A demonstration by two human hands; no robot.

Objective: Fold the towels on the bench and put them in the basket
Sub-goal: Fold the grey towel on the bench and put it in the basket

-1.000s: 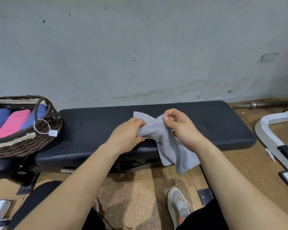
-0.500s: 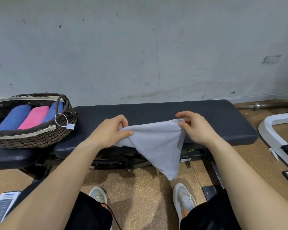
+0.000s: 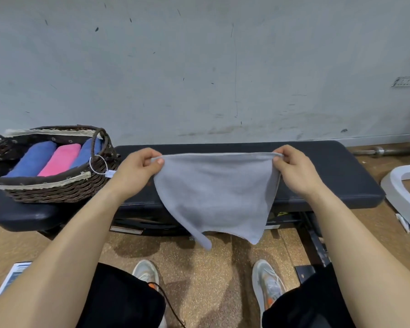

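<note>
Three rolls lay side by side in the wicker basket (image 3: 57, 195): a blue towel (image 3: 32, 159), a pink towel (image 3: 60, 159), and a second blue towel (image 3: 85, 152) half behind the basket's handle. Basket was dark brown with a dark lining and cream lace trim along the rim. A white paper tag (image 3: 110, 173) hung off the handle on a thin ring. Basket stood at the left end of the black padded bench (image 3: 329, 176).

Bench ran left to right against a scuffed gray wall (image 3: 199, 67) with a wall socket (image 3: 406, 81) far right. Floor (image 3: 211, 268) was brown and speckled. A barbell (image 3: 388, 151) lay at the wall past the bench's right end, with a white metal frame (image 3: 398, 185) near it. Two gray sneakers (image 3: 268, 282) showed at the bottom.

Gray towel (image 3: 216, 192) was plain, soft, unfolded and held up over the bench's near edge at mid-length. Left hand (image 3: 137, 171) pinched its top left corner between thumb and curled fingers, and the right hand (image 3: 294, 171) pinched the top right corner the same way. Top edge was pulled nearly straight between them. Cloth hung down past the bench's front edge, narrowing toward the bottom. Both lower corners dangled above the floor, the left one curled over.
</note>
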